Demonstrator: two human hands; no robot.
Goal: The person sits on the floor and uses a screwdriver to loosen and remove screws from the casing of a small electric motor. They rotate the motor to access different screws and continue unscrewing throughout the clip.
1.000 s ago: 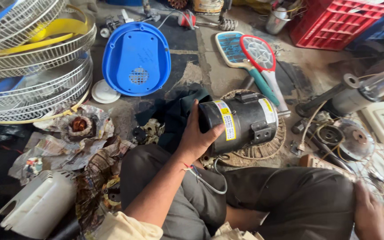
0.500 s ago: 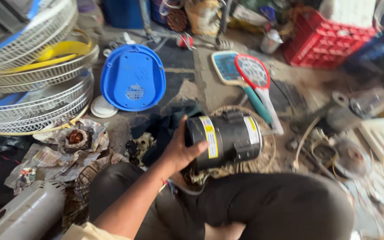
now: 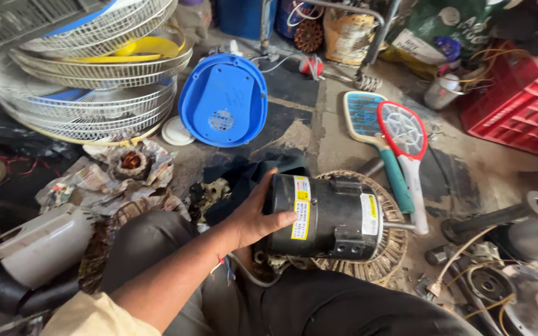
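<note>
The person's left hand (image 3: 253,218) grips the near end of a black electric motor (image 3: 331,218), the thumb laid along its side over a yellow label and the fingers curled up over the rim of its end face. The motor is a stubby cylinder lying on its side, its long axis running roughly left to right across the view, almost level, with a slight drop toward the right. Its thin metal shaft (image 3: 400,225) sticks out of the far end and points right, toward the handles of two racket-shaped swatters (image 3: 400,143), one teal and one red and white, that lie on the concrete floor (image 3: 337,140). The motor sits just above the person's dark-trousered lap (image 3: 319,305) and over a round woven mat (image 3: 381,255), with a dark cloth (image 3: 244,177) just behind the hand.

The right hand is not in view, so its fingers cannot be told.

To the left, a stack of wire fan guards (image 3: 94,81) leans beside a blue oval plastic cover (image 3: 224,99). A copper-wound stator (image 3: 131,163) rests on crumpled paper near the person's knee, and a white plastic housing (image 3: 45,246) lies at the lower left. A red plastic crate (image 3: 521,112) stands at the upper right, well apart from the motor
</note>
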